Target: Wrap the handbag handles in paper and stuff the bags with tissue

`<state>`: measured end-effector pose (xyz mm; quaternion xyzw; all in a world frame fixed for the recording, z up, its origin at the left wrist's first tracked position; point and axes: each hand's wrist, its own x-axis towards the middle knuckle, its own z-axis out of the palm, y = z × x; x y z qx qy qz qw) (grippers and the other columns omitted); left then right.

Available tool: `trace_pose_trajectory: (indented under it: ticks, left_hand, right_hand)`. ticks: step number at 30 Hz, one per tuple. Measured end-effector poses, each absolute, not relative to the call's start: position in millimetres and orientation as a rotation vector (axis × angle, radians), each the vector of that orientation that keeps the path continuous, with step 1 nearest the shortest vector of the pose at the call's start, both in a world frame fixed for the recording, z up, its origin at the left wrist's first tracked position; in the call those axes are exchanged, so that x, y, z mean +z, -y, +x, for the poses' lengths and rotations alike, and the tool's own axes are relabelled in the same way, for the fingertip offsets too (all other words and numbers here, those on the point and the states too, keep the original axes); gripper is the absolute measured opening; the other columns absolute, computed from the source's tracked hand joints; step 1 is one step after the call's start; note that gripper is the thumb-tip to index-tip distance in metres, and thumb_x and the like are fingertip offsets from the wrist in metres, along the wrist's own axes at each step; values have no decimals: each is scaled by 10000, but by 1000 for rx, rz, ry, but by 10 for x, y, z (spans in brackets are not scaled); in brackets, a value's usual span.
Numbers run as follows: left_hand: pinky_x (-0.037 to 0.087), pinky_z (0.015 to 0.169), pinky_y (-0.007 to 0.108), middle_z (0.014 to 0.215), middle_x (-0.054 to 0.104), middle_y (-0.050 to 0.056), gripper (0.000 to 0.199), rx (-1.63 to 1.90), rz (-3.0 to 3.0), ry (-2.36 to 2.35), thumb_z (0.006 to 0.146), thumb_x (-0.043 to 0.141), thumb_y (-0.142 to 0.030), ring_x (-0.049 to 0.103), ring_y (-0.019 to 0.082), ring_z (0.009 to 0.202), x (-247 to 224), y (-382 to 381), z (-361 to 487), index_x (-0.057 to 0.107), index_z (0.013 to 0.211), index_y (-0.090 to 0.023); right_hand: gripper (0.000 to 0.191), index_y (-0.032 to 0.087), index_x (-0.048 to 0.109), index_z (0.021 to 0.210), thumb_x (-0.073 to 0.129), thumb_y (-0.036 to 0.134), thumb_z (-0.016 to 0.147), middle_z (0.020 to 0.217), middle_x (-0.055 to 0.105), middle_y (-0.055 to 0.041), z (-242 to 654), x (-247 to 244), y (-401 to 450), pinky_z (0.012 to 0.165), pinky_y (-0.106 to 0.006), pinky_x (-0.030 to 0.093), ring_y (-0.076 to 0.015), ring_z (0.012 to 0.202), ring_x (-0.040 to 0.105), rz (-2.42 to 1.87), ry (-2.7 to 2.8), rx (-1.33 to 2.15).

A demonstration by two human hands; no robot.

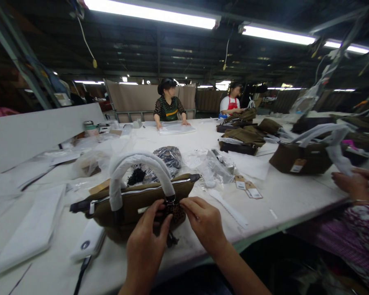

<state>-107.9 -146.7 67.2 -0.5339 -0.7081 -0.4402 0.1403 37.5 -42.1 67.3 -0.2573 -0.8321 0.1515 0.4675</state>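
Note:
An olive-green handbag (130, 205) stands on the table in front of me, its silver zip shut along the top. White wrapping covers its two arched handles (115, 186). At the base of the right-hand end of the handle hangs a small leopard-print charm (176, 214) with a dark tassel (172, 239). My left hand (147, 241) has its thumb and fingers closed around the charm's left side, partly hiding the bag's front. From the right, my right hand (204, 219) pinches the charm's upper edge; the exact part between those fingertips is hidden.
A white power bank (88, 241) with a black cable lies left of the bag. Paper tags (247, 187), a white plastic strip (229, 208) and a bag of dark charms (167, 157) lie around. At right, a co-worker's hands (353, 182) touch another handbag (301, 157). Two people work opposite.

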Motion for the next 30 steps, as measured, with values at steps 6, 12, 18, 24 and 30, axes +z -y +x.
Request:
trace_pose_trajectory:
  ticks: [6, 12, 18, 24, 30]
  left_hand:
    - [609, 672, 259, 1021, 738, 30, 389, -1249, -1548, 2088, 957, 619, -410, 720, 166, 737, 638, 1454, -1097, 571, 1305, -244]
    - [599, 655, 250, 1035, 735, 12, 383, -1254, -1528, 2120, 950, 627, -356, 709, 159, 719, 650, 1457, -1093, 563, 1314, -259]
    - [601, 669, 241, 1038, 742, 6, 399, -1325, -1554, 2114, 945, 641, -373, 730, 160, 767, 622, 1465, -1110, 560, 1316, -252]
    - [570, 899, 269, 1178, 730, 22, 263, -1185, -1640, 1989, 1023, 496, -290, 719, 189, 1036, 685, 1472, -1247, 648, 1234, -254]
    - [573, 788, 314, 1090, 711, 50, 343, -860, -1602, 1799, 1049, 411, -369, 714, 219, 938, 836, 1347, -1329, 724, 1066, -231]
  right_hand:
    - [214, 229, 747, 1087, 549, 206, 1009, 978, 764, -56, 383, 704, 443, 795, -263, 566, -186, 876, 725, -632, 2043, 298]
    - [207, 223, 739, 1091, 547, 217, 1015, 979, 762, -57, 417, 678, 443, 805, -273, 557, -195, 872, 723, -650, 2051, 280]
    - [203, 227, 735, 1084, 545, 218, 1012, 977, 761, -54, 350, 723, 508, 799, -266, 550, -199, 879, 722, -638, 2075, 301]
    - [219, 227, 740, 1073, 530, 204, 1012, 959, 759, -53, 281, 757, 497, 784, -249, 542, -190, 860, 719, -614, 2042, 327]
    - [215, 238, 746, 1065, 558, 167, 989, 963, 754, -37, 230, 741, 470, 811, -238, 528, -185, 873, 713, -651, 2038, 431]
